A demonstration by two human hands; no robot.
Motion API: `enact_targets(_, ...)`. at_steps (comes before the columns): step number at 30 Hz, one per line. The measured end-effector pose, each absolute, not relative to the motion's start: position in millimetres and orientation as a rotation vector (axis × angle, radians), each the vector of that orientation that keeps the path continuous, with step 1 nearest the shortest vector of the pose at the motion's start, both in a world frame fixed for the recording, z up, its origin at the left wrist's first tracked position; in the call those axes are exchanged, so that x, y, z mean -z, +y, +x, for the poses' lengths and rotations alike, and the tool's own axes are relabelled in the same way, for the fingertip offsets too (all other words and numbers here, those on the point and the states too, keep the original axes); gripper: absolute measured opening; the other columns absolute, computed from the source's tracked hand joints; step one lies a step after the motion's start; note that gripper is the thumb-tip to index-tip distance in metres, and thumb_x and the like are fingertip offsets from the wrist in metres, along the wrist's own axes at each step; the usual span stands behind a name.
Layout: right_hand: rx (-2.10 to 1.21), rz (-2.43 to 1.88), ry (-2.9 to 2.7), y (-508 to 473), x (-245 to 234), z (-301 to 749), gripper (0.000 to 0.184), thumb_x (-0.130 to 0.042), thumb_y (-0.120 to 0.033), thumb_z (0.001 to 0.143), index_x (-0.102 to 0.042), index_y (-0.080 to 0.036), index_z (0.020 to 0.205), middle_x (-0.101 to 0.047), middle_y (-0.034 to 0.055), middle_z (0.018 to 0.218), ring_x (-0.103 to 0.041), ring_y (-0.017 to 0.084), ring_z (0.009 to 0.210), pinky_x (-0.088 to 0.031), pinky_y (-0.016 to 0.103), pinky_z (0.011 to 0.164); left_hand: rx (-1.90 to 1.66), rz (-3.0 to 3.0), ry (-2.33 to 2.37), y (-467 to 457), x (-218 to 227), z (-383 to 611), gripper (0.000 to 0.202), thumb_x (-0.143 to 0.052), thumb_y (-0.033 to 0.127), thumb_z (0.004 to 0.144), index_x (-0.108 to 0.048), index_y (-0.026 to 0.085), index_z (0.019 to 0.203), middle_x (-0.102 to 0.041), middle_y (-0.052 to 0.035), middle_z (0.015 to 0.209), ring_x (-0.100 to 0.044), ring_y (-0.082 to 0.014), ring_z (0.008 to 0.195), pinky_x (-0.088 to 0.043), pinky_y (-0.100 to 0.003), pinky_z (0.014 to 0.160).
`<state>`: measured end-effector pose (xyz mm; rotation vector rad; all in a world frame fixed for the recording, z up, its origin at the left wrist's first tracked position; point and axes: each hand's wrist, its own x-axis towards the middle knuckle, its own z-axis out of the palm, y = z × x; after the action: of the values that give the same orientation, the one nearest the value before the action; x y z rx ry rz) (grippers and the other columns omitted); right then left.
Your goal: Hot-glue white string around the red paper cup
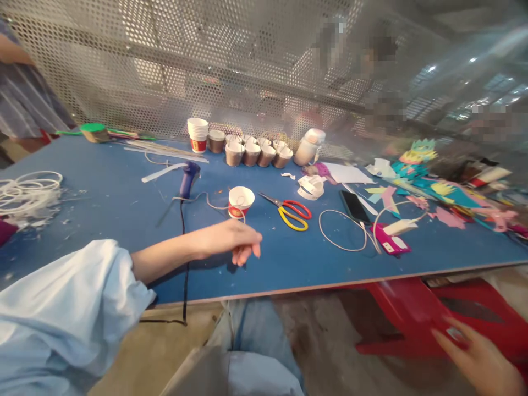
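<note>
**Left hand idle by the cup, right hand down at the stool**

The left hand (233, 242) hangs just over the table (103, 209) with its fingers loosely curled and nothing in them, the forearm lying along the near edge as if for support. Just beyond it the cup (241, 201) stands upright, mouth up, within easy reach. The glue gun (188, 179) lies to the cup's left, its cord running off the near edge. Closed scissors (292, 212) lie flat to the cup's right, near a phone (355, 206). More cups (256, 154) stand lined up at the far side, out of the working space.

The right hand (480, 357) is low, below table level, fingers stretched toward the red stool (408, 313). I cannot tell whether it grips anything there
</note>
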<state>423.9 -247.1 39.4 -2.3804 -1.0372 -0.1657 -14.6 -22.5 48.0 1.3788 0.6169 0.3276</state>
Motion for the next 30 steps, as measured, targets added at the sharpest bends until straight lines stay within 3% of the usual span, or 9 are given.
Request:
enact_targets(3, -0.218, -2.116, -1.225, -190, -51, 378, 0.038, -0.064, -0.051, 0.059, -0.067, -0.032, 0.092, -0.073, 0.0094, 0.095, -0.069, 0.031, 0.083, -0.055, 0.046, 0.076, -0.059, 1.626, 0.564, -38, -53, -7, 0.031, -0.049, 0.037, 0.088, -0.063, 0.014, 0.073, -0.054, 0.0019, 0.049, -0.05, -0.0094, 0.045, -0.042, -0.02, 0.048)
enact_targets(8, -0.963, -1.195, -1.815, -122, -66, 246, 0.051, -0.064, -0.046, 0.081, -0.054, -0.028, 0.128, -0.051, 0.0112, 0.136, -0.053, 0.026, 0.121, -0.05, 0.039, 0.095, 0.08, 1.826, 0.508, -51, -53, -6, 0.027, -0.043, 0.031, 0.09, -0.063, 0.015, 0.079, -0.054, 0.0024, 0.053, -0.053, -0.0091, 0.049, -0.044, -0.02, 0.053)
enact_targets(12, -1.575, -0.962, -1.948, -90, -57, 185, 0.08, -0.074, -0.049, 0.073, -0.039, -0.026, 0.141, -0.053, 0.0129, 0.132, -0.06, 0.022, 0.104, -0.053, 0.034, 0.083, 0.028, 1.81, 0.529, -46, -54, -14, 0.024, -0.044, 0.03, 0.09, -0.062, 0.015, 0.081, -0.053, 0.0034, 0.052, -0.051, -0.0092, 0.045, -0.043, -0.021, 0.05)
enact_targets(14, -1.743, -1.078, -1.937, -79, -51, 185, 0.073, -0.073, -0.047, 0.074, -0.044, -0.024, 0.137, -0.064, 0.0093, 0.11, -0.062, 0.017, 0.083, -0.052, 0.028, 0.067, -0.021, 1.799, 0.569, -40, -55, -18, 0.024, -0.045, 0.03, 0.089, -0.062, 0.016, 0.08, -0.053, 0.004, 0.051, -0.05, -0.009, 0.044, -0.043, -0.02, 0.048)
enact_targets(17, -1.609, -1.37, -1.933, -67, -48, 212, 0.034, -0.066, -0.048, 0.08, -0.07, -0.018, 0.095, -0.061, 0.002, 0.07, -0.051, 0.011, 0.06, -0.041, 0.024, 0.054, -0.044, 1.731, 0.657, -30, -53, -20, 0.025, -0.045, 0.033, 0.09, -0.061, 0.016, 0.079, -0.052, 0.0043, 0.05, -0.05, -0.0085, 0.043, -0.042, -0.019, 0.048)
enact_targets(19, -1.39, -1.48, -1.823, -59, -53, 238, 0.037, -0.066, -0.053, 0.078, -0.071, -0.016, 0.076, -0.053, 0.0003, 0.059, -0.041, 0.009, 0.051, -0.03, 0.024, 0.047, -0.038, 1.695, 0.68, -24, -50, -20, 0.025, -0.046, 0.032, 0.089, -0.061, 0.016, 0.078, -0.052, 0.0042, 0.049, -0.05, -0.0086, 0.043, -0.043, -0.019, 0.047)
enact_targets(22, -1.196, -1.367, -1.425, -39, -72, 272, 0.039, -0.074, -0.057, 0.066, -0.068, -0.018, 0.069, -0.034, -0.0057, 0.046, -0.027, 0.008, 0.043, -0.019, 0.026, 0.043, -0.013, 1.735, 0.669, -21, -45, -20, 0.024, -0.045, 0.029, 0.089, -0.061, 0.016, 0.076, -0.052, 0.0037, 0.051, -0.052, -0.0091, 0.046, -0.044, -0.02, 0.05)
enact_targets(24, -1.057, -1.249, -1.222, -18, -87, 285, 0.028, -0.075, -0.047, 0.068, -0.064, -0.022, 0.068, -0.025, -0.0083, 0.046, -0.02, 0.007, 0.042, -0.015, 0.028, 0.044, 0.019, 1.81, 0.653, -21, -45, -21, 0.024, -0.046, 0.028, 0.089, -0.063, 0.016, 0.075, -0.054, 0.0031, 0.053, -0.054, -0.0094, 0.049, -0.045, -0.02, 0.053)
enact_targets(30, -0.473, -1.231, -1.09, 57, -76, 285, 0.025, -0.065, -0.046, 0.075, -0.056, -0.022, 0.076, -0.033, -0.0061, 0.053, -0.027, 0.011, 0.047, -0.02, 0.029, 0.046, -0.009, 2.169, 0.503, -17, -50, -32, 0.009, -0.062, 0.022, 0.081, -0.069, 0.018, 0.077, -0.069, -0.001, 0.075, -0.058, -0.0125, 0.068, -0.042, -0.021, 0.063)
